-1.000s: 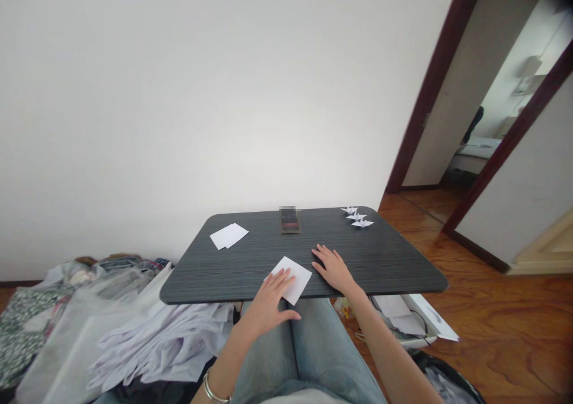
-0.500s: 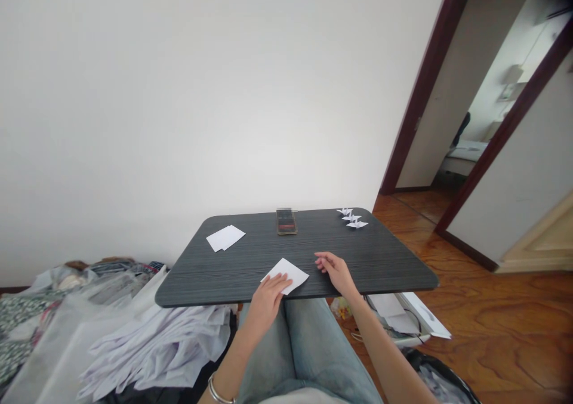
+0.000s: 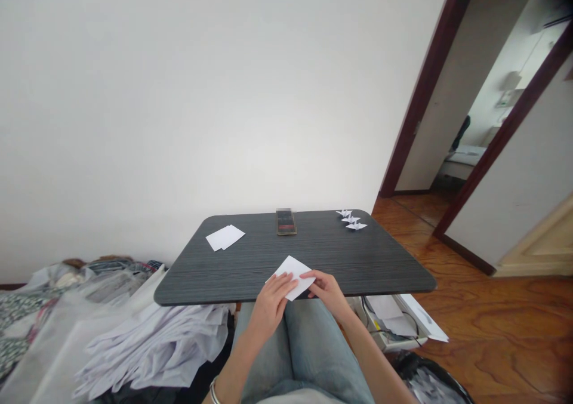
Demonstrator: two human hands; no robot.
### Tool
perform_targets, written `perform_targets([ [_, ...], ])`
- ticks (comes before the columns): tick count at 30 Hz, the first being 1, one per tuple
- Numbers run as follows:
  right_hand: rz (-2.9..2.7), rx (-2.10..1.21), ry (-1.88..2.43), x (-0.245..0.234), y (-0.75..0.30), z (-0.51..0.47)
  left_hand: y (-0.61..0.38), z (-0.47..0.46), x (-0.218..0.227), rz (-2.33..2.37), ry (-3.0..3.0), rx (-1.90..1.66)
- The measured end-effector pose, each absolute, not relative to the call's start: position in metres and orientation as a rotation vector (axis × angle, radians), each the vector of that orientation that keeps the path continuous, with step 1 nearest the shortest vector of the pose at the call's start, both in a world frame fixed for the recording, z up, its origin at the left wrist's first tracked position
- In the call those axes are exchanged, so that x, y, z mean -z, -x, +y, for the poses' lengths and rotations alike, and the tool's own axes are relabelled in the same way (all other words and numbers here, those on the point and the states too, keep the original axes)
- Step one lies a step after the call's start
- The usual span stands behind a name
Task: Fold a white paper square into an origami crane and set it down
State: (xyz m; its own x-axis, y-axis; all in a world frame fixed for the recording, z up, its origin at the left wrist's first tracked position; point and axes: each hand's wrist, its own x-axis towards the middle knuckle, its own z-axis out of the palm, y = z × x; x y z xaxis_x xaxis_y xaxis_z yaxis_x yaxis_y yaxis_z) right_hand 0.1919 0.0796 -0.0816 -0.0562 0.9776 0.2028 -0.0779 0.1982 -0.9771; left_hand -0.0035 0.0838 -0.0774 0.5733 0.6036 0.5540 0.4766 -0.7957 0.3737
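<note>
Folded white paper sits at the near edge of the dark table, pinched by left hand and right hand close together. Being that near the edge, it might slip off or crease crooked.

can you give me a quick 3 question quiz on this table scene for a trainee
1. True or false: both hands touch the white sheet at the near edge of the table.
2. How many small folded paper birds sit at the far right corner? A two, B three, C five.
3. What lies at the far left of the table?

Key: 1 true: left hand and right hand both touch it. 2 B. 3 loose white papers.
</note>
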Motion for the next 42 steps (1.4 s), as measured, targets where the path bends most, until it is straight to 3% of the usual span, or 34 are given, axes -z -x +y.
perform_targets([
  [6, -1.213, -1.035, 0.924, 0.076, -0.195, 0.069, 0.013, 0.083, 0.068, 1.115, -2.206, -1.450],
  [11, -1.304, -0.969, 0.870, 0.059, -0.195, 0.051, 0.023, 0.077, 0.052, 0.867, -1.874, -1.443],
  [21, -1.212, -0.845, 0.728, 0.037, -0.189, 0.033, 0.032, 0.058, 0.024, 0.881, -2.009, -1.656],
  [34, -1.498, -0.584, 0.755, 0.030, -0.191, 0.030, 0.031, 0.054, 0.018, 0.738, -2.082, -1.697],
  [42, -1.501, -0.573, 0.780, 0.026, -0.190, 0.027, 0.034, 0.052, 0.024, 0.930, -1.899, -1.731],
])
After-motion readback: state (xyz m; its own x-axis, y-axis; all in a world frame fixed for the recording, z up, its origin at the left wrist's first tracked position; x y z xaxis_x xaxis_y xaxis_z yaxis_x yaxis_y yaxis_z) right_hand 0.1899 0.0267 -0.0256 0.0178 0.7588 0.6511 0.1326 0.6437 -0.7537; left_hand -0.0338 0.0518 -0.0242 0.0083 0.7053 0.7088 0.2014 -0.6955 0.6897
